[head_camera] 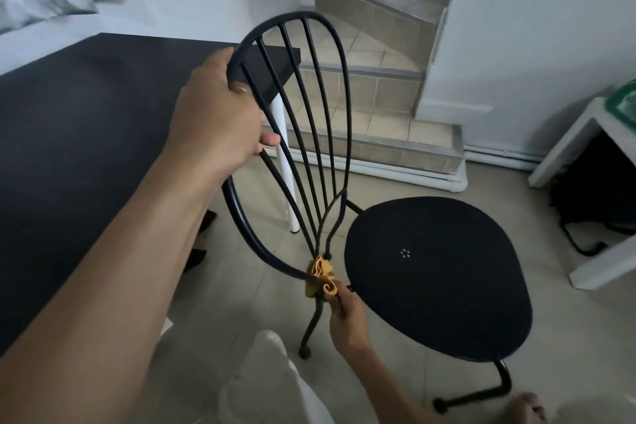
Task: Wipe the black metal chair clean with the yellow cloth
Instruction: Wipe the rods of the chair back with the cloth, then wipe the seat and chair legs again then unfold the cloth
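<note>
The black metal chair [437, 272] stands in the middle of the view, its oval barred backrest toward me and its round seat to the right. My left hand [220, 113] grips the left rim of the backrest near the top. My right hand [346, 320] pinches the bunched yellow cloth [321, 277] and holds it against the base of the backrest, where the bars meet just above a rear leg.
A black table [86, 134] with a white leg [285, 165] stands close on the left of the chair. Tiled steps [378, 93] rise behind. A white side table [592, 134] with a dark bag under it sits right. My knee [272, 385] and foot [526, 406] are below.
</note>
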